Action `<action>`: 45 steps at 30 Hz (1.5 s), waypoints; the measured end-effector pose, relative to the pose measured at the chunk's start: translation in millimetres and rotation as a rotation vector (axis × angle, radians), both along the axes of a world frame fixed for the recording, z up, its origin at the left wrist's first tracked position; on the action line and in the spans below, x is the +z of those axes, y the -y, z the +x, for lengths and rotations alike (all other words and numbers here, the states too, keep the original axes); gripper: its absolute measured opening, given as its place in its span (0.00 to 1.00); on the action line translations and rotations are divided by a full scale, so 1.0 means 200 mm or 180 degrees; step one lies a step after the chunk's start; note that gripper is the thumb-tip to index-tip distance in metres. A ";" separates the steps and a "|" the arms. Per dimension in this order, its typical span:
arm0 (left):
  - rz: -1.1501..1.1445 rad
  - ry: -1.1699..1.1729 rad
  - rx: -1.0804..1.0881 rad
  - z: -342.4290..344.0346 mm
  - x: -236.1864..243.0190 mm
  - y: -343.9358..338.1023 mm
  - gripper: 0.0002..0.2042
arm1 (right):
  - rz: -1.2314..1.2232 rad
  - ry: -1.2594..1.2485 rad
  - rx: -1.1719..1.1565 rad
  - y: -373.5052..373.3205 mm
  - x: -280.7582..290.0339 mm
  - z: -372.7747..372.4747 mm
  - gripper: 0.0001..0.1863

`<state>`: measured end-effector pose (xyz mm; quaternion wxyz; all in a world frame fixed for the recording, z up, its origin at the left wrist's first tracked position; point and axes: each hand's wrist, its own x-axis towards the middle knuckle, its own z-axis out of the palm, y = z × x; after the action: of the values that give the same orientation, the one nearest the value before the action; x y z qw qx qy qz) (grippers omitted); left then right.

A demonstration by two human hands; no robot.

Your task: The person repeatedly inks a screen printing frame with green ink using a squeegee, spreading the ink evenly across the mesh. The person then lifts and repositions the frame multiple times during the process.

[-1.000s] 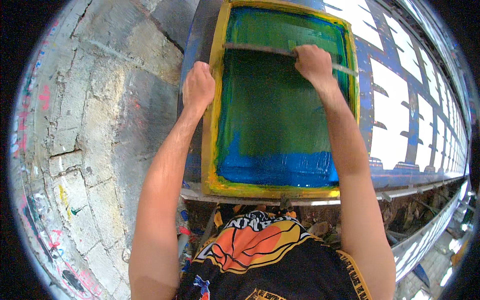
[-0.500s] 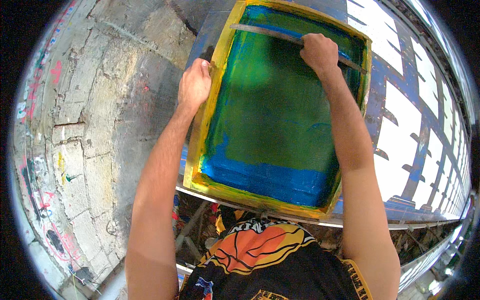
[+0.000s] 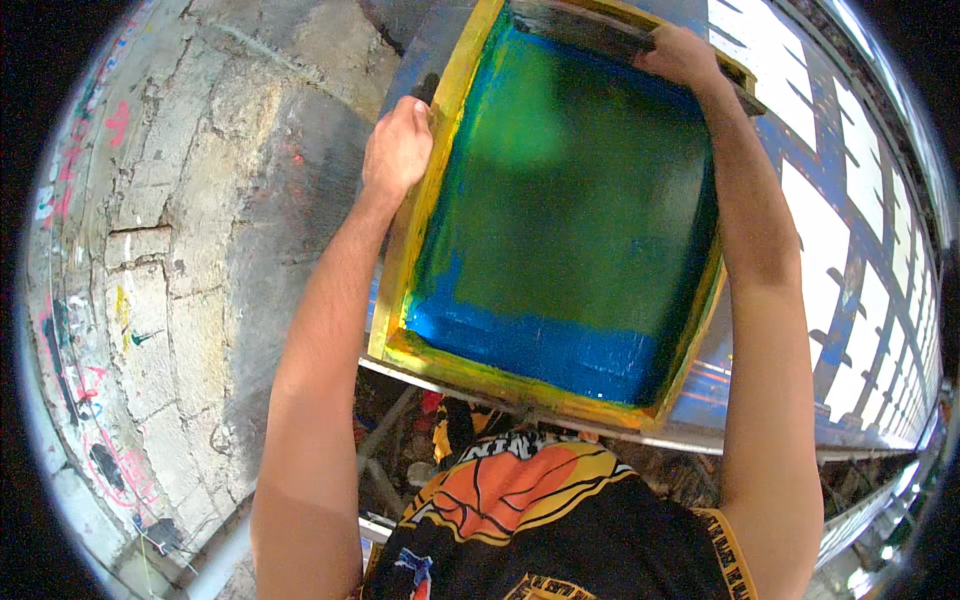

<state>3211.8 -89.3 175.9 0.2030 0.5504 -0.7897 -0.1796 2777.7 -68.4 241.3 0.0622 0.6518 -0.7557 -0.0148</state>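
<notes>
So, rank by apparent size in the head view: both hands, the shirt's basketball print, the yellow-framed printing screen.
1. Yellow-framed printing screen
2. Basketball print
3. Left hand and right hand: too alike to rank.

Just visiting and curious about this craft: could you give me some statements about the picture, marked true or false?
1. The left hand is at the left edge of the yellow-stained frame. True.
2. The right hand is at the frame's near end. False: it holds a long bar at the far end.
3. A blue band lies inside the frame's near end. True.
4. The person's shirt is plain white. False: it is black with an orange-and-yellow print.
</notes>
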 end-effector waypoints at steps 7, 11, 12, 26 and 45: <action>-0.0043 -0.0090 -0.0120 0.01 0.00 0.00 0.20 | 0.0379 0.0447 -0.0100 -0.47 0.00 0.41 0.23; -0.0096 -0.0085 -0.0173 0.03 -0.08 0.06 0.22 | 0.0420 0.0529 -0.0038 -0.82 -0.03 0.75 0.16; -0.0144 -0.0118 -0.0188 0.03 -0.11 0.08 0.22 | 0.0443 0.0538 -0.0059 -0.92 -0.04 0.83 0.14; -0.0252 -0.0219 -0.0385 0.05 -0.14 0.09 0.22 | 0.0376 0.0755 -0.0607 -1.89 -0.05 1.74 0.27; 0.0085 0.0110 -0.0117 0.03 -0.10 0.13 0.26 | -0.0126 0.1932 0.0102 -2.20 -0.06 1.74 0.21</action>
<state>3218.2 -115.9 155.2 0.1786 0.5414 -0.8006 -0.1843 3125.9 371.0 229.8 -0.1535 0.6369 -0.7295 0.1964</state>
